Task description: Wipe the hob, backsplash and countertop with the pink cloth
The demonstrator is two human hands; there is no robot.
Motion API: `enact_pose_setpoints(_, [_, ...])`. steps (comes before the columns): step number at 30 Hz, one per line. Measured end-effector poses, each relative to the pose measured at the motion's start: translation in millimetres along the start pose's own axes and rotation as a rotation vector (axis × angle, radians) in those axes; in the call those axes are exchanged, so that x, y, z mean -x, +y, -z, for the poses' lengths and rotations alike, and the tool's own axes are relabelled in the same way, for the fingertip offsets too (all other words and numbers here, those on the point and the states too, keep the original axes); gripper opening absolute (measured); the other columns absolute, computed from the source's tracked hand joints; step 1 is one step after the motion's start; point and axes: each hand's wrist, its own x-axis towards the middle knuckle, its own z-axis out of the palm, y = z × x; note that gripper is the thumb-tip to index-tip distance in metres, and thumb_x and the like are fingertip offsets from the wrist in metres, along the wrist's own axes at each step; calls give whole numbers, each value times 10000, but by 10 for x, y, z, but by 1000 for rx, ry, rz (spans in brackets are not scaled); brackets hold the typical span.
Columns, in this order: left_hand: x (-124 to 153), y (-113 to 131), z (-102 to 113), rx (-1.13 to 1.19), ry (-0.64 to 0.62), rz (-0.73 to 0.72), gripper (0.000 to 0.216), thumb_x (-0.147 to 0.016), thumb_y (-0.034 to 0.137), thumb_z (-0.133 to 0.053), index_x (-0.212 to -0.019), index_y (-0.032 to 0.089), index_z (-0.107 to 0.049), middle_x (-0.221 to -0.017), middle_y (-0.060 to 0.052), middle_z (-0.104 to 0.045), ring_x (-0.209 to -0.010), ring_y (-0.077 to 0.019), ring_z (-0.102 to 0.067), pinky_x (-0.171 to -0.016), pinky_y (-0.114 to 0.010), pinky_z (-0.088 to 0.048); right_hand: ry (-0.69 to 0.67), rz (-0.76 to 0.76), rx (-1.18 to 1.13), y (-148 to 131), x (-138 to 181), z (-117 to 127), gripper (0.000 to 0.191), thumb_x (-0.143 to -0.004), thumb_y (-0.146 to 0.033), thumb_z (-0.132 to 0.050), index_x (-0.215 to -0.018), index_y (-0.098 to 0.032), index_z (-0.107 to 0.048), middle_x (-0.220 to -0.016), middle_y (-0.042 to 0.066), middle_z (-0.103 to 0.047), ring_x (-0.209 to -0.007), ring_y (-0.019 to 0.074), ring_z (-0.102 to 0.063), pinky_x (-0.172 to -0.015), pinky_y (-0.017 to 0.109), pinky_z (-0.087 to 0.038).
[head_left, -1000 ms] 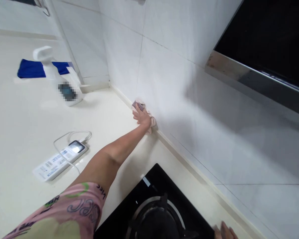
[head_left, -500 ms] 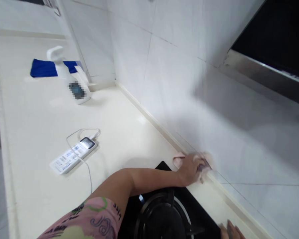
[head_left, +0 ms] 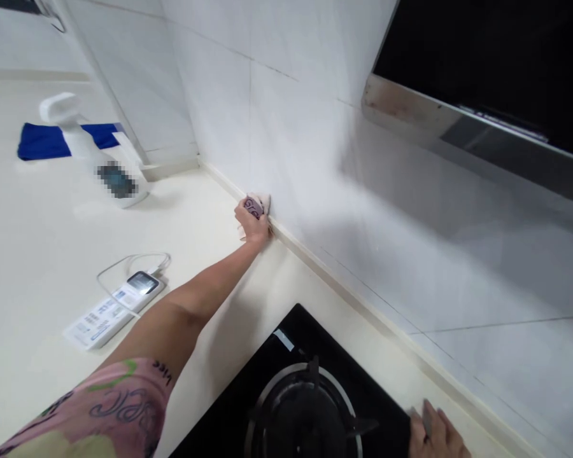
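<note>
My left hand (head_left: pixel 252 222) reaches far forward and is closed around a pale pink cloth (head_left: pixel 264 202) with dark printed letters. It presses the cloth against the foot of the tiled wall, at the raised counter edge strip (head_left: pixel 310 254). At the bottom right, my right hand (head_left: pixel 437 436) rests at the corner of the black gas stove (head_left: pixel 300 331), fingers apart and stretched towards the wall. Nothing shows in it, though its lower part is cut off by the frame.
On the pale counter (head_left: pixel 181 222) stand a white spray bottle (head_left: pixel 81 143) and a folded blue cloth (head_left: pixel 42 141) behind it. A white device (head_left: pixel 114 312) with a screen and cable lies beside my left arm. A black range hood (head_left: pixel 477 121) juts out at upper right.
My left hand has moved the pink cloth along the wall's foot, away from the stove towards the far corner. My right hand stays by the stove corner. The view has shifted slightly.
</note>
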Motion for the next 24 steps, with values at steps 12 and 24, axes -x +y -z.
enact_pose_setpoints(12, [1487, -35, -240, 40, -507, -490, 177, -779, 166, -646, -938, 209, -582, -1178, -141, -531, -1178, -322, -496, -1075, -533, -443, -65, -28, -9, -200, 114, 116, 758, -994, -716, -250, -1528, -278, -561, -1632, 175, -493, -1468, 493, -451, -1128, 775, -363])
enact_pose_setpoints(24, [2906, 1060, -474, 174, -1349, -1059, 249, -790, 187, -805, -1014, 174, -697, -1201, -139, -719, -1149, -304, -620, -1043, -435, -508, 33, 39, -47, -331, 137, 129, 665, -1021, -620, -263, -1455, -251, -607, -1568, 188, -538, -1455, 423, -463, -1154, 727, -347])
